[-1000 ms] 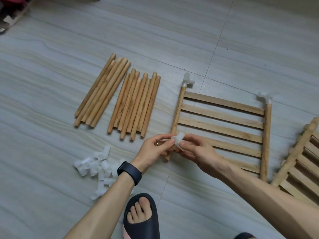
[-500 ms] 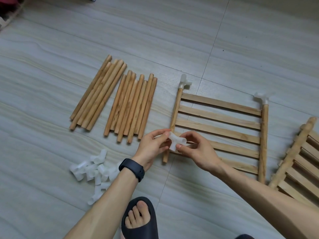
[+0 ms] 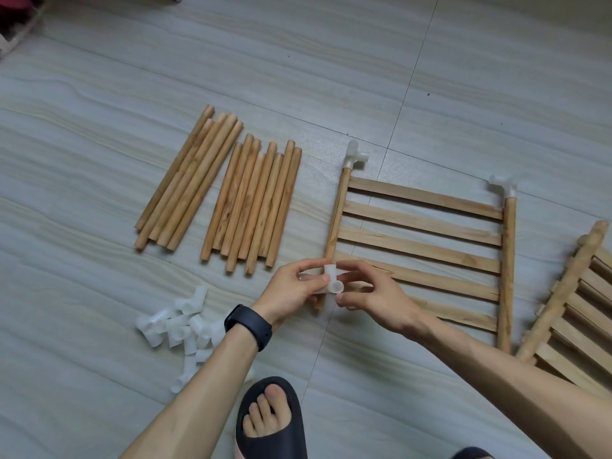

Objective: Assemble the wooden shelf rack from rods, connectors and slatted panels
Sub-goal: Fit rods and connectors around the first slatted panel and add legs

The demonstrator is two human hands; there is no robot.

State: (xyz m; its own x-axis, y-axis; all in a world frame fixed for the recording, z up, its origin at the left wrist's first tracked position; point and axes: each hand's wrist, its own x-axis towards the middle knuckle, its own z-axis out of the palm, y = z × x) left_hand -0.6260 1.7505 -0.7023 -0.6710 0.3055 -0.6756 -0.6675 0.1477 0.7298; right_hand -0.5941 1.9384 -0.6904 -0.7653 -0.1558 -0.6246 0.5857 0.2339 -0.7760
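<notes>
A white plastic connector [image 3: 332, 282] is pinched between my left hand [image 3: 292, 289] and my right hand [image 3: 371, 294], just above the near left corner of a slatted wooden panel [image 3: 420, 250] lying flat on the floor. That panel's far corners carry two white connectors [image 3: 355, 156] [image 3: 502, 185]. Several loose wooden rods [image 3: 225, 193] lie in two groups to the left. A heap of white connectors [image 3: 180, 326] sits by my left wrist.
A second slatted panel [image 3: 576, 309] lies at the right edge, close to the first. My foot in a dark slipper [image 3: 270, 419] is at the bottom centre. Clutter [image 3: 13, 24] shows at the top left corner. The floor is pale tile.
The connector has been turned between my fingers, so an open socket now faces the camera. Both hands stay over the panel's near left corner.
</notes>
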